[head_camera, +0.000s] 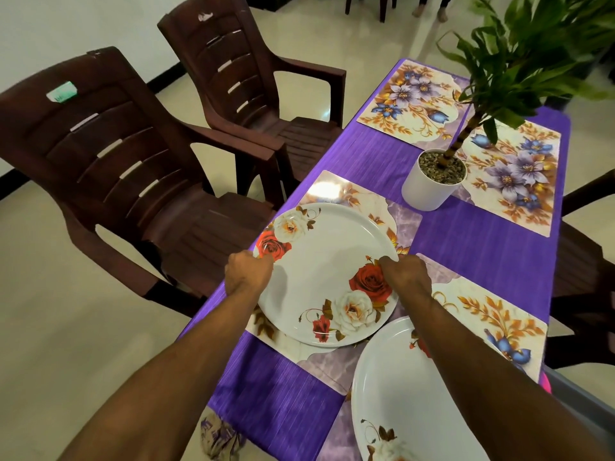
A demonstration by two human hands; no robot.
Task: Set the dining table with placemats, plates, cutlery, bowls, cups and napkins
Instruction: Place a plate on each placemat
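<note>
We see a white pot (427, 186) of gravel holding a plant (519, 61) on the worktop (482, 251). Our left hand (248, 272) and right hand (404, 276) grip opposite rims of a plate (319, 281), fingers curled over its edges. It sits on a placemat (376, 211); another plate (399, 394) lies nearer us.

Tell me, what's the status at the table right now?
Both hands, left hand and right hand, grip the rose plate over its placemat. Second plate waits nearer. Potted plant stands clear.
</note>
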